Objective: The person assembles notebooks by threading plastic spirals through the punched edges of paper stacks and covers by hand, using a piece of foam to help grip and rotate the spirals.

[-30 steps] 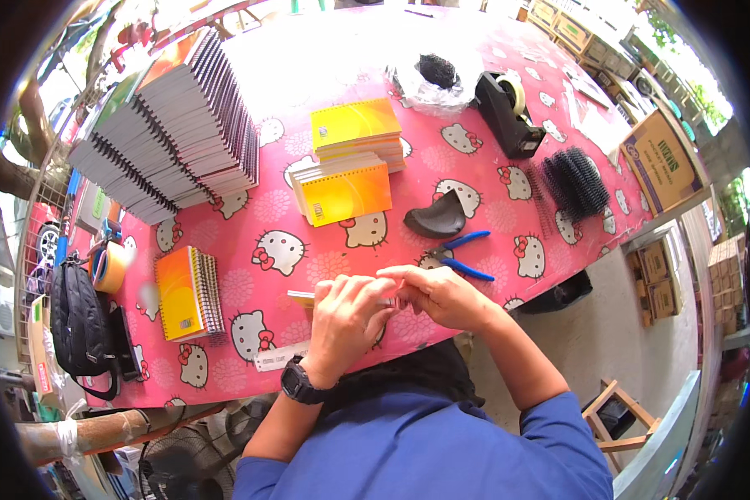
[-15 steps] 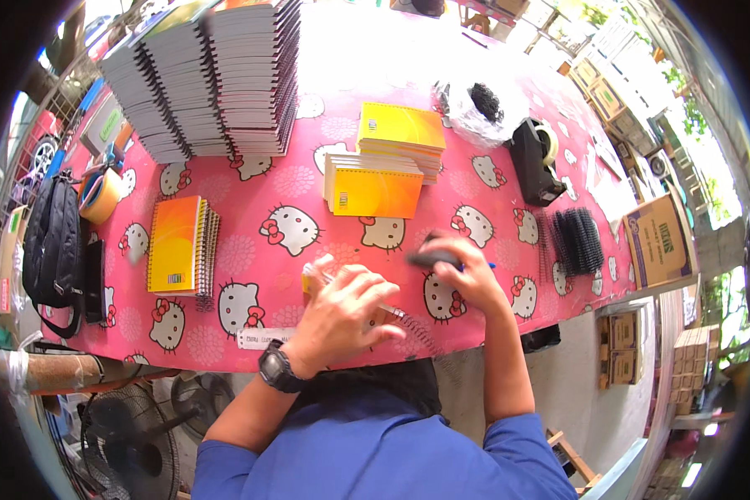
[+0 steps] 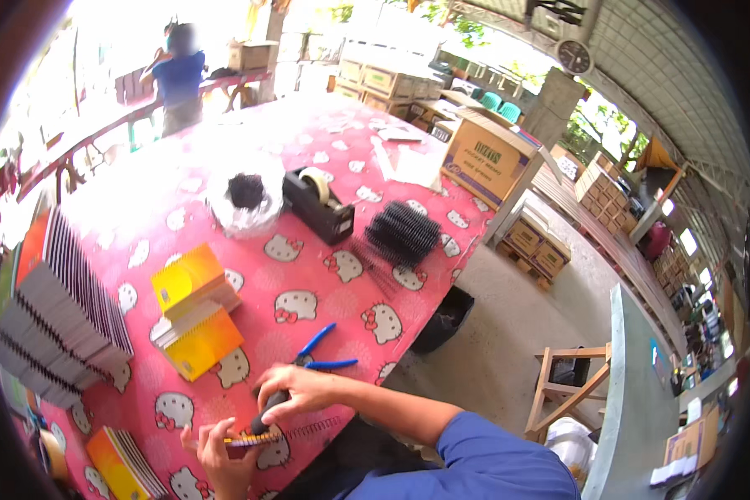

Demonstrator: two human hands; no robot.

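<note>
My left hand (image 3: 217, 458) grips a small yellow-covered notebook (image 3: 242, 441) at the near edge of the table, its fingers wrapped around one end. A thin dark spiral coil (image 3: 315, 427) sticks out to the right from the notebook's edge. My right hand (image 3: 304, 390) is closed around a dark rounded hand tool (image 3: 270, 410), its exact kind unclear. The tool's lower end meets the notebook's edge beside the coil. Just beyond my right hand lie blue-handled pliers (image 3: 325, 348) with their handles spread.
Yellow-orange notebooks (image 3: 204, 342) stand in piles, with tall stacks of spiral notebooks (image 3: 67, 312) at left. Farther off are a black tape dispenser (image 3: 318, 208), black coils (image 3: 402, 234) and a carton (image 3: 489, 158). A person (image 3: 180, 79) stands in the background. A black bin (image 3: 446, 321) is below the table's right edge.
The view has swung to the right. My right hand has brought the dark tool down to the notebook's edge. My left hand, earlier flat over the notebook, now grasps its end.
</note>
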